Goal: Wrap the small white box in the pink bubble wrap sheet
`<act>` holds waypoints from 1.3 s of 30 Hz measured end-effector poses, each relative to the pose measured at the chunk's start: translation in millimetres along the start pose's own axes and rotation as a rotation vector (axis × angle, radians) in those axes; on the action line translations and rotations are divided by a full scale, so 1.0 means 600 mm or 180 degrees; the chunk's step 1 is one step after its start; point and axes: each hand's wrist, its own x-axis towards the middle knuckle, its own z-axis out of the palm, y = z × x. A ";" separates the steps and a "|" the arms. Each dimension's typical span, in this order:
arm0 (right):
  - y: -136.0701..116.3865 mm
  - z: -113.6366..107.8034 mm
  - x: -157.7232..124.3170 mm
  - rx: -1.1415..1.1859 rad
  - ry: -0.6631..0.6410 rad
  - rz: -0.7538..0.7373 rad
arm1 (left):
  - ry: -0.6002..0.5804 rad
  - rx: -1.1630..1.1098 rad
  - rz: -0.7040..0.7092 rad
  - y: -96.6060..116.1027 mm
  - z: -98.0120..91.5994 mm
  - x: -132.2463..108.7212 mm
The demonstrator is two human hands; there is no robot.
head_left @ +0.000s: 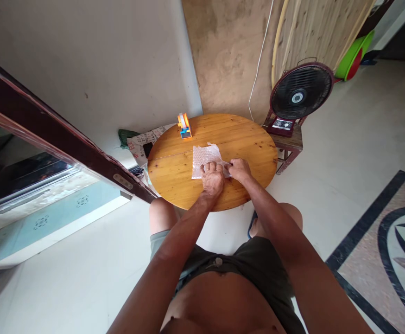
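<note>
A sheet of clear bubble wrap [202,155] lies on the round wooden table [174,185] in front of me. My left hand [212,176] presses on its near part, palm down with the fingers stretched out over the plastic. At the sheet's right edge, my right hand [240,170] is closed, pinching the plastic, which is drawn and crumpled towards it. Farther back on the table stands an orange and blue tape dispenser [185,127] with a roll of tape, apart from both hands.
A dark round fan [301,93] stands on a wooden stool [293,143] right of the table. Left of the table are a printed sack [140,143] and a dark phone-like object [147,149]. A door frame [66,134] runs along the left. A white cord [261,55] hangs behind.
</note>
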 end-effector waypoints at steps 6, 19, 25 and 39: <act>0.003 0.016 0.010 0.0198 0.0133 -0.0020 | -0.0029 -0.0041 0.0164 -0.005 -0.008 -0.010; -0.036 0.012 0.018 0.1990 0.0004 0.0615 | -0.0375 -0.0379 0.0652 -0.051 -0.032 -0.034; -0.059 0.012 0.018 0.2350 -0.0041 0.0761 | -0.0500 -0.0462 0.0780 -0.064 -0.031 -0.036; -0.079 0.026 0.019 0.2412 0.0263 0.0567 | -0.0524 -0.1186 0.0956 -0.090 -0.034 -0.019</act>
